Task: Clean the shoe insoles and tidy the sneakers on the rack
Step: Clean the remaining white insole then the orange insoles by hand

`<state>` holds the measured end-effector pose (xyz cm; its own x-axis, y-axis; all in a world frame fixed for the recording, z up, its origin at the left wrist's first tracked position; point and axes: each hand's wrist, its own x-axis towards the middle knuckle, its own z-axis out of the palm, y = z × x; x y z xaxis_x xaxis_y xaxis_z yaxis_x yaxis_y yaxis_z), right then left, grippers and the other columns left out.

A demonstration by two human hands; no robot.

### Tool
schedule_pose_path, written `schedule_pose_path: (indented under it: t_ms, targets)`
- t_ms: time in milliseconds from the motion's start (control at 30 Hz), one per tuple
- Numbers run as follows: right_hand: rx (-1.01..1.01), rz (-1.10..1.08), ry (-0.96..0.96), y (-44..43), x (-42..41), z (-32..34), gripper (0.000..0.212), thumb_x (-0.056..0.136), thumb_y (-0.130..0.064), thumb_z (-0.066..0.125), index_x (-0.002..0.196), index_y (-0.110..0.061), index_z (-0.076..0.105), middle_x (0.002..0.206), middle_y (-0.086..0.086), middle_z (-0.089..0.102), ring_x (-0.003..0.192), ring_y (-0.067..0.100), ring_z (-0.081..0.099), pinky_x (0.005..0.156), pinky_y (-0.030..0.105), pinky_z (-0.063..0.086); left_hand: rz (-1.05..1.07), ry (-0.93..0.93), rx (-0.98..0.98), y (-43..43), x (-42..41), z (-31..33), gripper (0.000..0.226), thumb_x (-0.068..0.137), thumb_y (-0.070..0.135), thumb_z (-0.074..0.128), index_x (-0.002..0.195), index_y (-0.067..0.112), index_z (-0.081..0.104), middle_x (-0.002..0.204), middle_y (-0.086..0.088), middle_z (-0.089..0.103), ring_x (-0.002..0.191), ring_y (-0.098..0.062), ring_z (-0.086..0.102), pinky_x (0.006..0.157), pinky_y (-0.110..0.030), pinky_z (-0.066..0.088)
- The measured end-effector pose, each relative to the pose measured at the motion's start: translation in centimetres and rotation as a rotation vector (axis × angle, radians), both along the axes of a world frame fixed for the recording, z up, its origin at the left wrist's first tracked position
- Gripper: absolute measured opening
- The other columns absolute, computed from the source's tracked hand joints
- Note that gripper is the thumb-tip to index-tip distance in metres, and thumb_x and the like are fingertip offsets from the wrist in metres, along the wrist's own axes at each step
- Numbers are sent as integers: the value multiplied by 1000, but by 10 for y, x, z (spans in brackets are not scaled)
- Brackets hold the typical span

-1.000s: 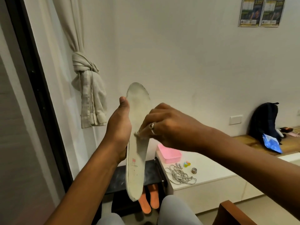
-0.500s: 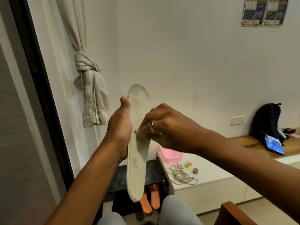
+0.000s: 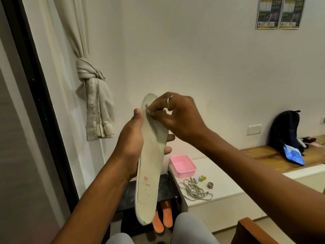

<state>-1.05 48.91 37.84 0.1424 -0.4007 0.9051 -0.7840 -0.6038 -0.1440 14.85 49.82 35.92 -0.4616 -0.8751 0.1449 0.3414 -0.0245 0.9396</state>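
Observation:
I hold a long pale grey insole point(image 3: 149, 173) upright in front of me, heel end down, with a small red logo near the heel. My left hand point(image 3: 131, 143) grips it round the middle from the left, thumb on its front edge and fingertips showing at the right edge. My right hand point(image 3: 174, 117) pinches a small whitish wad against the insole's toe end. Below, two orange insoles point(image 3: 162, 218) lie on the dark shoe rack point(image 3: 128, 196). No sneakers are in view.
A white low cabinet point(image 3: 219, 175) at the right carries a pink tray point(image 3: 182, 165), a bundle of grey laces point(image 3: 194, 191) and small bits. A black backpack point(image 3: 284, 131) and blue packet sit on a wooden bench. A knotted curtain hangs left. My knees and a wooden chair corner are below.
My right hand has slid up the insole from its middle to the toe end with the wad. The left hand keeps its hold on the insole.

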Motion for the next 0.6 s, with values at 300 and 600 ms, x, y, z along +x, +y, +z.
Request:
schedule_pose_path:
  t_ms: [300, 600]
  targets:
    - [-68, -45, -131, -16, 5, 13, 13, 82, -3, 77, 91, -12, 81, 89, -1, 75, 81, 6, 66, 73, 5, 41, -72, -19, 9, 2, 0, -1, 59, 104, 59, 25, 122, 18, 63, 104, -19, 75, 83, -33, 76, 62, -43, 62]
    - [-47, 13, -93, -9, 3, 7, 12, 83, -6, 79, 94, -11, 81, 91, 0, 76, 82, 4, 67, 74, 5, 43, -99, -12, -20, 0, -4, -4, 62, 101, 65, 19, 136, 28, 56, 109, -14, 75, 92, -37, 75, 62, -47, 63]
